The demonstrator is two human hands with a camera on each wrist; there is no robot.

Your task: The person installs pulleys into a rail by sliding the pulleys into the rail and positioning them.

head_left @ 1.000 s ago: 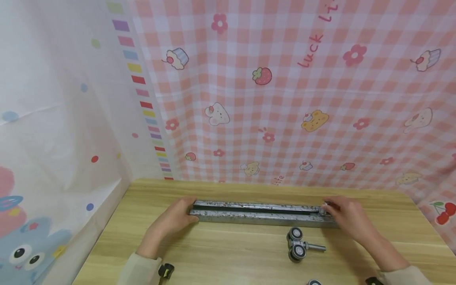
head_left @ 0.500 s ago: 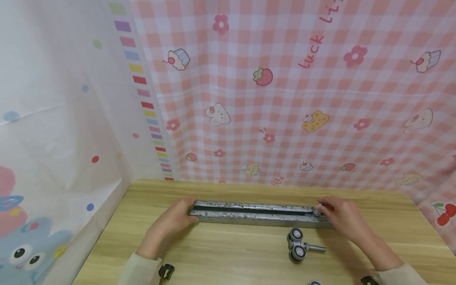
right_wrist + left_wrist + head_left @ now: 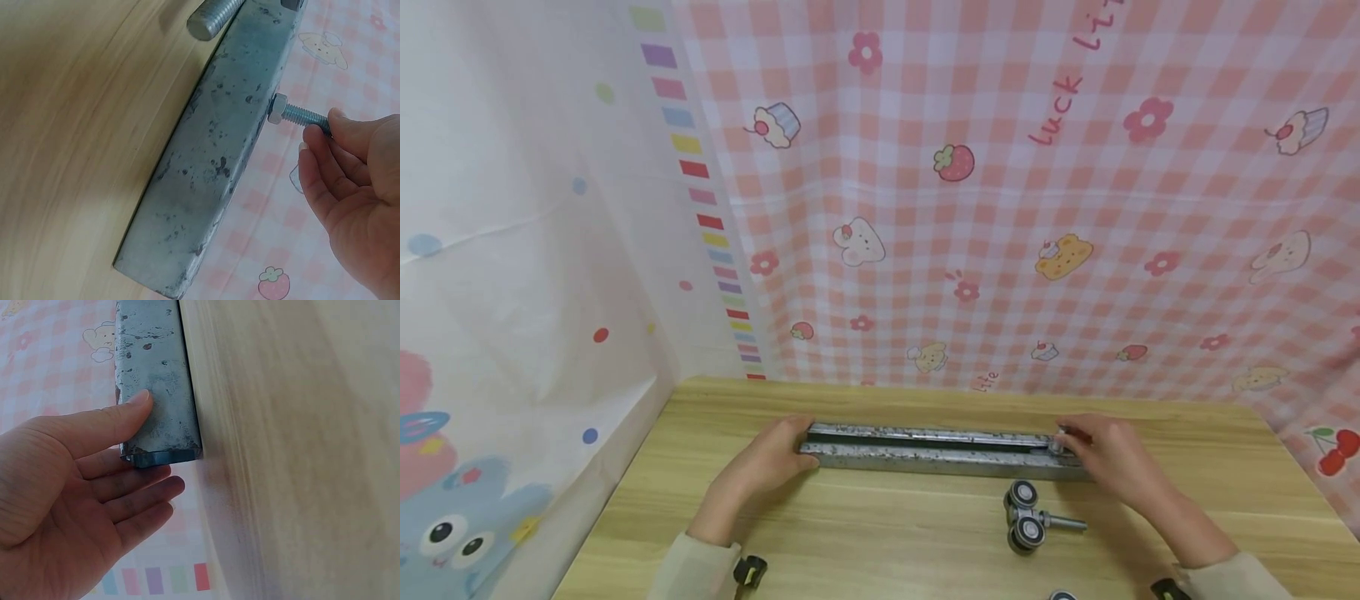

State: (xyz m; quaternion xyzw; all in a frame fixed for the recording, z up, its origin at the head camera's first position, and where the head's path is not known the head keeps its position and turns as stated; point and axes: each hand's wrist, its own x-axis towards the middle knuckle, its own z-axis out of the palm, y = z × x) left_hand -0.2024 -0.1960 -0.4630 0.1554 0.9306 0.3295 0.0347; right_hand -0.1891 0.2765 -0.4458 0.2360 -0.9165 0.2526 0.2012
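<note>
A long grey metal channel rail (image 3: 925,461), scuffed and spotted, lies across the wooden table with its slot facing up. My left hand (image 3: 767,457) grips its left end; in the left wrist view the thumb (image 3: 119,422) presses the side face and the other fingers extend by the end. Near the right end, my right hand (image 3: 1120,462) pinches a threaded bolt (image 3: 303,117) between thumb and fingertips. It carries a hex nut (image 3: 277,109) and sticks up out of the slot. Whatever the bolt joins inside the rail is hidden.
In front of the rail lies a roller trolley (image 3: 1024,517) with several black-rimmed wheels and a threaded stud pointing right. Part of another wheel (image 3: 1062,595) shows at the bottom edge. Behind the table (image 3: 887,533) hangs a pink checked cloth (image 3: 910,200).
My right hand has slid left along the rail, and the bolt has moved with it. My left hand and the rail stay in place.
</note>
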